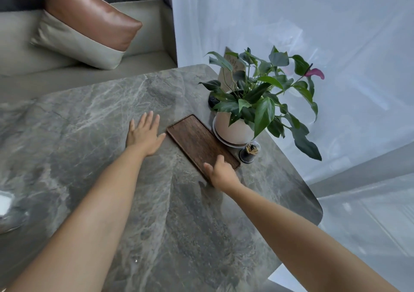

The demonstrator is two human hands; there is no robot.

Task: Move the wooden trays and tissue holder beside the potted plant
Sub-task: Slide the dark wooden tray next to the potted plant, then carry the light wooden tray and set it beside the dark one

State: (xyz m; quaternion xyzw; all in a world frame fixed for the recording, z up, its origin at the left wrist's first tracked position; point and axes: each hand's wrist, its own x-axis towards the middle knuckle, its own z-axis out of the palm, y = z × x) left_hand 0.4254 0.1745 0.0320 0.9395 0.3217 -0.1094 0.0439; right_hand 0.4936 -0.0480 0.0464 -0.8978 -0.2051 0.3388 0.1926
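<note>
A dark wooden tray (197, 140) lies flat on the grey marble table (89, 117), right beside the potted plant (253, 103) in its white pot. My right hand (220, 171) grips the tray's near end, thumb on its inner face. My left hand (144, 133) rests flat on the table just left of the tray's far end, fingers spread, holding nothing. No tissue holder shows in this view.
A small black toothpick jar with a clear dome (250, 151) stands next to the pot, close to the tray's near corner. A card stand (230, 72) rises behind the plant. A sofa with a brown and beige cushion (89, 25) lies beyond the table. A sheer curtain hangs at right.
</note>
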